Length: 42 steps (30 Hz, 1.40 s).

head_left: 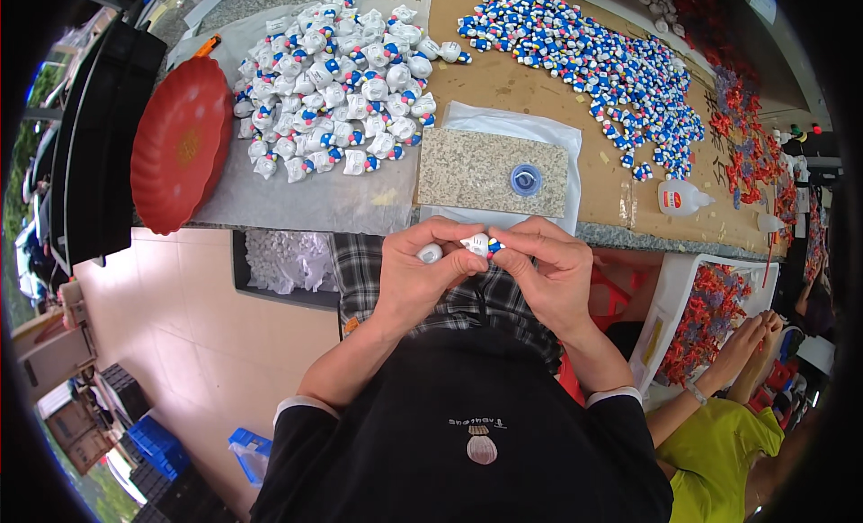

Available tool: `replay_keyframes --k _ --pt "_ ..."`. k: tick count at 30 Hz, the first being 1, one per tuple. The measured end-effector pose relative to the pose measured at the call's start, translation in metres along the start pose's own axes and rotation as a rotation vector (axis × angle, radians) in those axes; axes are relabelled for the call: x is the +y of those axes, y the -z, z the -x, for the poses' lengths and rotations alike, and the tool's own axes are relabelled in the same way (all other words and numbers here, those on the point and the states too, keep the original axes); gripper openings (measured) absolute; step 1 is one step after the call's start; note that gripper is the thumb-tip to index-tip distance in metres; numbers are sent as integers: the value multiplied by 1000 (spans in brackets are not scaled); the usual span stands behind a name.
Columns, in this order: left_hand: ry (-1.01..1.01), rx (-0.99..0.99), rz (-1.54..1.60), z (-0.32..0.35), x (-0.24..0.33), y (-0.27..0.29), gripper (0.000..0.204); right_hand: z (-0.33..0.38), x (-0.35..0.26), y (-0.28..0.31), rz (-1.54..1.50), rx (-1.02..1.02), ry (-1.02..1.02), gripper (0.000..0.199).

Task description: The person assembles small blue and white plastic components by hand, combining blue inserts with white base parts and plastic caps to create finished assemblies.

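Note:
In front of my chest, both hands meet just past the table's near edge. My left hand (409,271) pinches a small white figurine head (476,243) between thumb and fingertips, while a second white piece (430,252) rests in its curled fingers. My right hand (556,269) is closed on a small blue-and-yellow figurine body (493,245), which touches the white head. Beyond them, a speckled stone slab (454,177) carries a small round blue-rimmed dish (526,179). A pile of white-headed figurines (337,91) covers the plastic sheet (297,197) at left.
Many small blue bodies (620,91) lie on the cardboard (503,82) at right, near a white squeeze bottle (680,198). A red scalloped tray (148,163) stands at left. Under the table sits a dark bin (279,294). A co-worker's hands (751,343) are beside a white crate (661,316).

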<state>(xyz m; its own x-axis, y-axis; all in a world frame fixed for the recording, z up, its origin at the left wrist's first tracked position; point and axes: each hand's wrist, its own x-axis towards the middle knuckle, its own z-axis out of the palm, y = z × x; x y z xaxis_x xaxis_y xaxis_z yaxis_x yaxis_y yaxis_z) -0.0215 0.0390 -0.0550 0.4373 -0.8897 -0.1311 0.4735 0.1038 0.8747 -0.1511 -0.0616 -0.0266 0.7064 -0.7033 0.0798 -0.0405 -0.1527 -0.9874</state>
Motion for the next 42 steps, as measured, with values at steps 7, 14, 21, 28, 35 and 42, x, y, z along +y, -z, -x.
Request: replay_keyframes --k 7,14,21,28,35,42 --pt "-26 1 -123 -4 16 -4 26 -4 0 -2 -73 14 22 20" --pt "-446 225 -856 -55 63 5 24 -36 -16 12 6 185 60 25" --pt "-646 465 -1142 -123 94 39 27 -32 1 91 481 522 27 20" --pt "-458 430 -805 -87 85 45 22 -25 30 112 876 601 15 22" --pt "216 80 192 -27 50 2 23 -38 38 112 1033 557 76 22" --pt "375 -116 502 -4 15 -2 29 -27 4 87 662 406 120 12"
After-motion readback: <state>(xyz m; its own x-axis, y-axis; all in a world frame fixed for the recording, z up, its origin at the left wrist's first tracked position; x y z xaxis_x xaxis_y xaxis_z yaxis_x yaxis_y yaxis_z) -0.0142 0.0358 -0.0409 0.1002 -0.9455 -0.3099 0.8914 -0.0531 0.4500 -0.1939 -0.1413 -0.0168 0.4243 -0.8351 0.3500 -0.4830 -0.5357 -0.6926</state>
